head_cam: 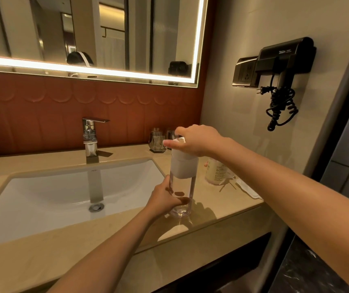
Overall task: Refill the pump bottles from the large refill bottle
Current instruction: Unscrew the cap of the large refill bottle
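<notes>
Head view is showing a clear pump bottle (182, 187) standing on the beige stone surface (222, 206), near its front edge and just beside the right rim of the white sink (63, 191). The bottle is looking empty or nearly so; only a thin trace at the base is catching the light. The left hand (165, 199) is wrapping around the lower half of the clear body, its fingers (180, 194) clamped on it and showing through the plastic. The right hand (194, 140) is sitting on top of the white pump head (183, 163), its fingers closed over the cap and nozzle.

By my reading, the person is opening the bottle: bracing the body with one hand while twisting the pump head loose with the other. Whether the collar is already turning cannot be told.

A cream-coloured refill bottle (215, 171) with printed text is waiting behind the right forearm, further back toward the right wall and partly hidden. Two faceted glasses (157, 141) are standing near the back edge of the surface, right of the chrome faucet (90, 136).

Next, the pump head likely needs lifting straight up so its dip tube clears the neck, then setting down somewhere clean. After that the refill bottle needs bringing over the open neck, with the left hand keeping the tall, narrow body from tipping.
</notes>
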`<action>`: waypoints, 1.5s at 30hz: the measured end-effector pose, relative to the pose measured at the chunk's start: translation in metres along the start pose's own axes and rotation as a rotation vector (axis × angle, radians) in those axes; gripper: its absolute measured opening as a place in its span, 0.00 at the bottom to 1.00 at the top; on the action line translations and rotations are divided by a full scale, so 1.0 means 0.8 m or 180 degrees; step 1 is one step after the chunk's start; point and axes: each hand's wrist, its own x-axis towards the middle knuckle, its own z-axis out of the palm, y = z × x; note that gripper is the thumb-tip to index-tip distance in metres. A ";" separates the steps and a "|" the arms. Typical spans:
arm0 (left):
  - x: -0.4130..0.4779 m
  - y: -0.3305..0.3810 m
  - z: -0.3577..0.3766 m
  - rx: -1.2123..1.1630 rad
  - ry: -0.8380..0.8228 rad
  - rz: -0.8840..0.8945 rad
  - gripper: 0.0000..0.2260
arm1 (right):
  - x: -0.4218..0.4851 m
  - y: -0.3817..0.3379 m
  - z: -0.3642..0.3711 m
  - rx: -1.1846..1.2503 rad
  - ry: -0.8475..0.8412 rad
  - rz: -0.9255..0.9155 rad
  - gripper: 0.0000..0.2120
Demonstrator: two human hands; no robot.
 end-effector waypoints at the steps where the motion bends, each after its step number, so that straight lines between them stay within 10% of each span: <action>1: 0.001 -0.001 0.000 0.0051 0.0008 -0.0013 0.32 | -0.001 0.000 0.002 -0.0060 -0.0050 -0.0130 0.32; 10: 0.000 -0.002 0.001 0.0034 -0.0032 0.0007 0.30 | -0.010 0.007 0.011 0.1497 0.0107 -0.0494 0.31; 16: 0.001 -0.006 0.001 0.0090 0.0000 0.0002 0.35 | -0.003 -0.008 0.009 -0.0061 0.0401 0.0285 0.31; 24: 0.003 -0.008 0.001 0.0127 -0.0051 0.0025 0.33 | -0.013 0.009 -0.003 0.1252 -0.0347 -0.0226 0.24; 30: 0.001 -0.008 0.002 0.0194 0.0004 0.0062 0.34 | -0.009 0.000 -0.010 0.0281 -0.0196 -0.0090 0.29; 37: -0.001 -0.008 0.003 0.0123 0.0032 0.0084 0.32 | -0.013 0.015 -0.015 0.1747 -0.0566 -0.0469 0.27; 45: -0.003 -0.011 0.003 0.0227 0.0063 0.0094 0.32 | -0.012 -0.002 -0.011 -0.0118 -0.0200 0.0063 0.30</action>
